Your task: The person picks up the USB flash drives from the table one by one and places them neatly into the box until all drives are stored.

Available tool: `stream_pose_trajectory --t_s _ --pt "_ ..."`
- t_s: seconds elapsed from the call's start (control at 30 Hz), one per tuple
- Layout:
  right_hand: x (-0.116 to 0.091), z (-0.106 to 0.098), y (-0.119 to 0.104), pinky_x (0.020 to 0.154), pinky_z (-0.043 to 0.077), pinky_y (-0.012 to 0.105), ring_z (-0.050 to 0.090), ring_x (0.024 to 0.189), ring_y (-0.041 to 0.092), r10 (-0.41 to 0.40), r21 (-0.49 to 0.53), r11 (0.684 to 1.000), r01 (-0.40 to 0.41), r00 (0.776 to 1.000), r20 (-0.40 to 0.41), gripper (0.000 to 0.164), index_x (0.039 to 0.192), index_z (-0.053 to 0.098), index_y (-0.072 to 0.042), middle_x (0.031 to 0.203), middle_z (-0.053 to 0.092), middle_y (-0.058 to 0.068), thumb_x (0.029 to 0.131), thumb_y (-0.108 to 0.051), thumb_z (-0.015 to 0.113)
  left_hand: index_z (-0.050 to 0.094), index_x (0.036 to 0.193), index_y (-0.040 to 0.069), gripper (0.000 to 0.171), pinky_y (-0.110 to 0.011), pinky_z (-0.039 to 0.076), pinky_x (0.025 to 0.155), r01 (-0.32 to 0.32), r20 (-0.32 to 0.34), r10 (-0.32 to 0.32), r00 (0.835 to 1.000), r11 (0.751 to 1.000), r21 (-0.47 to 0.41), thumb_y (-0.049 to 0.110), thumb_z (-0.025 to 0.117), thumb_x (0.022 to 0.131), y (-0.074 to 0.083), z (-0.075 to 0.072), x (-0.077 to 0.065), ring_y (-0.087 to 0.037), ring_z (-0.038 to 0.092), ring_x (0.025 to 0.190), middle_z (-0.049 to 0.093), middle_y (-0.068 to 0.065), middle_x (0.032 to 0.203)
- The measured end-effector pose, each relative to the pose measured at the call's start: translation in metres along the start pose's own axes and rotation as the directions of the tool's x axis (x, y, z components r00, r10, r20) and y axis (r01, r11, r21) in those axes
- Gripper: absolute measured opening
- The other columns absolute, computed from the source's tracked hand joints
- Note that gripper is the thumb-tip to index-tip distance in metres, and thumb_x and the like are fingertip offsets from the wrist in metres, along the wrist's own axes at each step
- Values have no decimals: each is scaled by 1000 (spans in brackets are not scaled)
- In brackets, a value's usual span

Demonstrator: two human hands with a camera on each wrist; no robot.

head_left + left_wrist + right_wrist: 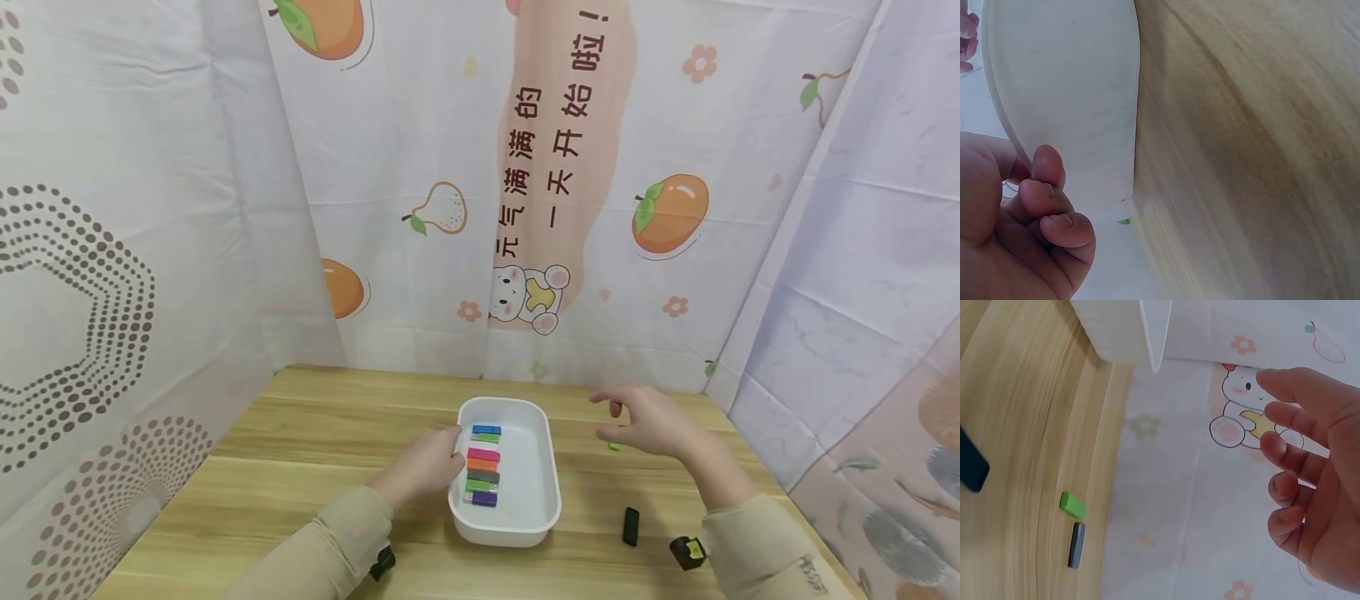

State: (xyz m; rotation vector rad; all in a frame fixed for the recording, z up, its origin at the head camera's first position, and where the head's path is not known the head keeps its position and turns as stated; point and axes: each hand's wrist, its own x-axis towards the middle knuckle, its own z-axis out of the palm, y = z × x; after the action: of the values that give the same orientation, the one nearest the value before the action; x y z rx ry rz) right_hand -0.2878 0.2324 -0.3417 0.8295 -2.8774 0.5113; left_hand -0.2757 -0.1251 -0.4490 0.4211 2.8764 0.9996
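Note:
My left hand [423, 464] pinches the left rim of a white plastic tray [521, 533] between thumb and fingers. In the left wrist view, curled fingers [1063, 231] lie against the tray's outer wall. A column of several colourful USB flash drives lies along the tray's left side, among them a blue one [487, 430], a pink one [483, 455] and a purple one [484, 499]. My right hand [645, 421] hovers to the tray's right, fingers loosely bent and apart, holding nothing. Below it on the table are a small green piece [1072, 505] and a dark grey stick [1076, 545].
A black stick [631, 527] lies on the wooden table [315, 417] right of the tray. Small black devices sit by the right sleeve [687, 552] and the left sleeve [352, 525]. Printed curtains [420, 125] enclose the back and sides.

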Motion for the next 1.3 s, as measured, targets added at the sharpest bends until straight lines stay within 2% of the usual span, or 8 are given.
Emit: stream_pose_trajectory --t_s 0.27,0.37,0.6,0.7,0.8,0.93,1.07,1.3 --pt "-9 -5 16 62 45 30 51 73 11 -38 -26 999 39 998 50 43 126 69 -13 93 58 -5 84 -17 78 47 148 -4 55 -38 56 82 5 -1 -5 1000 1000 3 20 61 100 -4 1 0 -20 61 93 55 -21 144" --pt "-14 -5 23 66 46 30 54 77 9 -45 -23 999 47 996 76 43 127 68 -14 95 60 -5 85 -15 76 46 150 -2 56 -41 55 88 13 4 -13 1000 1000 11 22 60 101 -4 2 0 -20 61 96 54 -20 146" --pt "-23 -4 34 63 45 29 51 71 5 -101 -25 994 103 991 90 44 127 68 -13 98 62 -5 84 -12 75 46 150 -1 56 -49 51 99 27 4 -27 1000 1000 3 23 61 101 -4 3 0 -20 60 100 53 -19 148" --pt "-27 -3 39 68 50 33 55 76 7 -86 -31 995 90 991 107 47 129 68 -15 101 63 -6 83 -11 77 46 151 -1 57 -50 50 100 34 6 -34 999 999 -8 23 61 101 -4 2 -1 -20 60 100 52 -19 148" --pt "-33 -2 44 78 51 39 58 93 13 -96 -47 994 103 988 122 48 130 68 -15 105 63 -9 83 -13 79 46 150 -1 57 -49 51 99 33 6 -32 999 999 -12 23 61 101 -4 1 -1 -21 60 100 52 -19 148" --pt "-39 1 50 76 51 39 58 93 16 -106 -46 992 114 984 143 51 132 67 -12 105 61 -8 83 -14 81 46 150 -2 57 -43 56 91 26 5 -26 1000 1000 -12 22 61 101 -3 1 0 -21 60 98 52 -20 148" --pt "-44 6 53 73 51 37 60 93 18 -83 -28 996 89 982 170 52 134 67 -10 106 62 -5 84 -15 82 47 149 -3 57 -44 56 91 21 6 -21 1000 1000 -7 21 62 100 -2 2 0 -21 61 97 54 -20 146" --pt "-50 16 59 69 50 35 57 87 17 -9 19 1000 5 973 229 52 134 68 -16 108 61 -1 83 -14 83 47 147 -6 55 -53 45 104 4 -5 -4 1000 1000 10 18 61 100 1 0 -2 -22 60 100 54 -23 144"
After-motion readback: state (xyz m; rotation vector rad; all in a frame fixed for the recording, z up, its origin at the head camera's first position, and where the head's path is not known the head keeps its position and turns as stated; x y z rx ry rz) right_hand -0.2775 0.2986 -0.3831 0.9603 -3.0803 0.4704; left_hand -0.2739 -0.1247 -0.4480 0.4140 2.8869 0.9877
